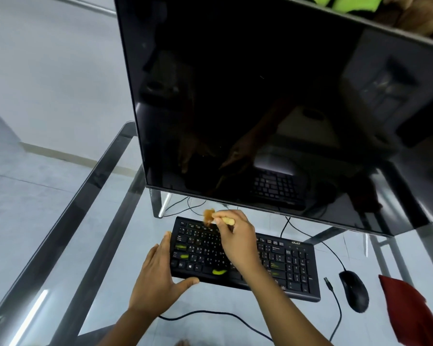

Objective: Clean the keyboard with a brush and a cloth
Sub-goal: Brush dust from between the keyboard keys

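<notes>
A black keyboard [288, 265] with several yellow-green marks on its keys lies on the glass table [110, 245] below the monitor. My right hand [238, 239] is over the keyboard's left half and grips a small wooden-handled brush [211, 217], whose brown bristles touch the top row of keys at the far left. My left hand [158, 275] clasps the keyboard's left end, fingers along the side and thumb on the front edge. A dark red cloth [408, 310] lies at the right, beyond the mouse, untouched.
A large dark monitor [273, 103] leans over the back of the keyboard. A black mouse [354, 290] sits right of the keyboard, with a loose USB plug [328, 283] and cables [210, 314] in front. The table's metal frame [68, 221] runs along the left.
</notes>
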